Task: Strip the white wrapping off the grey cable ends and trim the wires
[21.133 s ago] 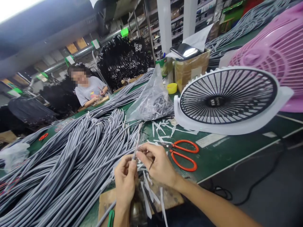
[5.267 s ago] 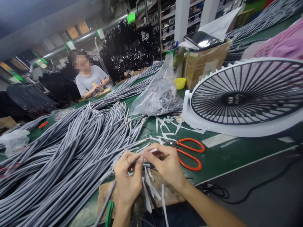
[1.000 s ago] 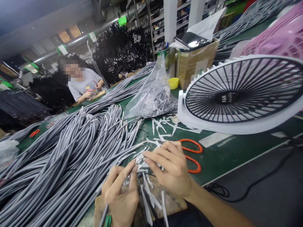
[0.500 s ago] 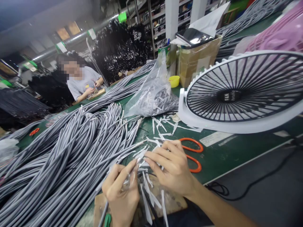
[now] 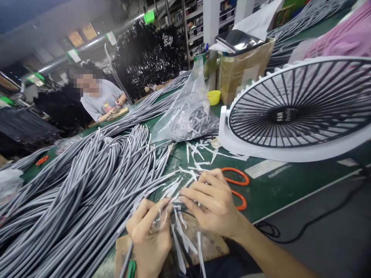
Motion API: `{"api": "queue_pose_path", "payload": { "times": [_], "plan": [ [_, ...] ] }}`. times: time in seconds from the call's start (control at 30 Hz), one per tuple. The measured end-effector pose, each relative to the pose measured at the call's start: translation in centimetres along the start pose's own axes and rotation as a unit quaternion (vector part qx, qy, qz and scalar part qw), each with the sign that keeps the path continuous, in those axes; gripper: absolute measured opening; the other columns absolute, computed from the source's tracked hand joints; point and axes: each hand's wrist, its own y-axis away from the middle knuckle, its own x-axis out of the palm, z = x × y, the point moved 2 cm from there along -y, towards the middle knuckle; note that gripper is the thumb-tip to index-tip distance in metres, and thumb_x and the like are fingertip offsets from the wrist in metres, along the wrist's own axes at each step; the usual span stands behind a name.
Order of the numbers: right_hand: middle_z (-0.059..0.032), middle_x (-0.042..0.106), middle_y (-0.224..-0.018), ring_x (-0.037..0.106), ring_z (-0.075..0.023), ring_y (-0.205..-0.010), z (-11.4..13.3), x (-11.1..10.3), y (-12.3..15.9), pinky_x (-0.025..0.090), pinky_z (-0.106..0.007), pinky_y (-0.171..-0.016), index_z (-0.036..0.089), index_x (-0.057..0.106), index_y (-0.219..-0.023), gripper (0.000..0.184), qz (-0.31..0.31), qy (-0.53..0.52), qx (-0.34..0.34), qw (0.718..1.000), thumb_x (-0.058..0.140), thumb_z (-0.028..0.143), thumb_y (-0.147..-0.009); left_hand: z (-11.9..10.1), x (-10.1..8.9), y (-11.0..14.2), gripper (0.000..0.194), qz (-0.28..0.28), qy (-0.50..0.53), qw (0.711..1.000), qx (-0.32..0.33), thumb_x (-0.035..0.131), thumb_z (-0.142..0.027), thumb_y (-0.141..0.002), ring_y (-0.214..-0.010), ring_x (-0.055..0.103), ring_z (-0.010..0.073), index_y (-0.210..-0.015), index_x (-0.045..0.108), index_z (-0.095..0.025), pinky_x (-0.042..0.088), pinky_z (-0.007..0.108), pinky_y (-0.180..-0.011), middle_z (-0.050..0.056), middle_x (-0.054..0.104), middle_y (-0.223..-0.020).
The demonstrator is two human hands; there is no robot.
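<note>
A grey cable (image 5: 126, 260) runs up from the bottom edge into my left hand (image 5: 150, 235), which is closed around it. Thumb and forefinger of that hand pinch near the cable's pale end. Closed as well, my right hand (image 5: 214, 200) pinches the same end, its fingertips almost meeting the left ones. The fingers mostly hide the cable end. Below the hands, white strips (image 5: 187, 241) lie over a worn wooden board (image 5: 214, 249). Orange-handled scissors (image 5: 240, 200) rest beside my right hand, their blades mostly hidden. A green object (image 5: 131, 268) shows by my left wrist.
A large heap of grey cables (image 5: 78, 185) covers the table's left side. Behind my hands stands a clear bag (image 5: 188, 123) of scraps. A white fan (image 5: 278, 154) lies tilted at the right, near a cardboard box (image 5: 246, 73). Across the table sits a person (image 5: 102, 100).
My fingertips have shifted slightly, the right hand a little to the right, and both still pinch at the cable end. The camera view has moved slightly.
</note>
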Motion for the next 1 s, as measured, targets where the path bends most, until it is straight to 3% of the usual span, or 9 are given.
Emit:
{"api": "queue_pose_path", "payload": {
  "times": [0.17, 0.37, 0.5, 0.57, 0.7, 1.0],
  "plan": [
    [0.0003, 0.058, -0.053, 0.04, -0.0133, -0.058, -0.2, 0.0, 0.2, 0.027, -0.031, -0.062, 0.015, 0.065, -0.069, 0.02, 0.007, -0.01, -0.005, 1.0, 0.055, 0.015, -0.086, 0.1, 0.0, 0.0, 0.013, 0.004, 0.011, 1.0, 0.002, 0.063, -0.009, -0.08, -0.049, 0.053, 0.0077, -0.086, 0.072, -0.017, 0.044, 0.018, -0.05, -0.002, 0.055, -0.06],
    [0.0003, 0.055, -0.052, 0.041, -0.0101, -0.049, 0.1, 0.4, 0.6, 0.033, -0.025, -0.051, 0.014, 0.063, -0.066, 0.027, 0.04, -0.136, 0.085, 0.986, 0.051, 0.019, -0.09, 0.0, 0.0, 0.1, 0.015, -0.015, -0.008, 1.0, 0.018, 0.063, -0.01, -0.08, -0.048, 0.052, 0.0078, -0.088, 0.072, -0.018, 0.043, 0.019, -0.049, -0.003, 0.056, -0.059],
    [0.0003, 0.051, -0.047, 0.039, -0.0104, -0.045, 1.3, 0.6, 0.5, 0.032, -0.025, -0.048, 0.015, 0.059, -0.059, 0.042, 0.031, -0.233, 0.006, 0.972, 0.043, 0.028, -0.095, 0.1, 0.2, -0.3, 0.011, -0.015, -0.027, 1.0, 0.006, 0.063, -0.012, -0.08, -0.046, 0.05, 0.0071, -0.085, 0.072, -0.017, 0.042, 0.019, -0.048, -0.004, 0.055, -0.057],
    [0.0003, 0.05, -0.046, 0.039, -0.0106, -0.044, 1.6, 0.7, 0.4, 0.033, -0.025, -0.047, 0.015, 0.058, -0.059, 0.043, 0.023, -0.254, -0.001, 0.967, 0.041, 0.029, -0.096, 0.2, 0.2, -0.5, 0.01, -0.017, -0.01, 1.0, -0.006, 0.063, -0.013, -0.081, -0.047, 0.051, 0.0072, -0.083, 0.072, -0.017, 0.042, 0.018, -0.049, -0.004, 0.054, -0.057],
    [-0.001, 0.058, -0.054, 0.046, -0.0113, -0.049, 0.9, 0.3, 0.3, 0.036, -0.025, -0.051, 0.016, 0.061, -0.066, 0.026, -0.024, -0.168, 0.074, 0.983, 0.049, 0.016, -0.09, 0.2, 0.0, -0.3, 0.007, -0.029, 0.029, 0.999, -0.022, 0.064, -0.015, -0.081, -0.049, 0.05, 0.0073, -0.081, 0.07, -0.018, 0.041, 0.018, -0.049, -0.005, 0.052, -0.057],
    [-0.0002, 0.062, -0.056, 0.045, -0.0123, -0.055, 0.6, -0.2, 0.2, 0.032, -0.028, -0.058, 0.016, 0.069, -0.074, 0.02, -0.036, -0.01, 0.002, 0.999, 0.056, 0.02, -0.088, 0.3, -0.3, 0.0, 0.009, -0.04, 0.041, 0.998, -0.004, 0.065, -0.011, -0.08, -0.051, 0.052, 0.0072, -0.083, 0.069, -0.018, 0.044, 0.018, -0.052, -0.005, 0.055, -0.06]
  ]
}}
